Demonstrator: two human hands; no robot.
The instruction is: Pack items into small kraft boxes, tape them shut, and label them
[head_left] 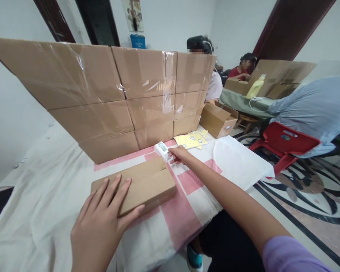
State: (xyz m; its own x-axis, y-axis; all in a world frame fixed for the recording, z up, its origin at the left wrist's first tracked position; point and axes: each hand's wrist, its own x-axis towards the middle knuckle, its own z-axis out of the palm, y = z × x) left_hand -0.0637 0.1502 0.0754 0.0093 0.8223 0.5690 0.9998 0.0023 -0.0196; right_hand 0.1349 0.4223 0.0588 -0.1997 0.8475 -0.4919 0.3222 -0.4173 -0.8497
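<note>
A flat, closed cardboard box point(147, 181) lies on the pink and white cloth in front of me. My left hand point(102, 215) rests on its top with fingers spread, the thumb along the near edge. Beyond the box's far right corner is a small white container point(161, 146) with a greenish picture or label on top. The fingers of my right hand point(179, 155) are curled and pinched at its right end. Whatever sits between those fingertips is too small to make out. Just behind that hand lie yellow patterned sheets point(191, 139).
A tall partition of taped cardboard point(150, 87) stands along the table's far side. An open carton point(219, 117) sits beyond the yellow sheets, with white sheeting point(238, 162) at the right edge. Other people sit behind and to the right, one on a red chair point(289, 139).
</note>
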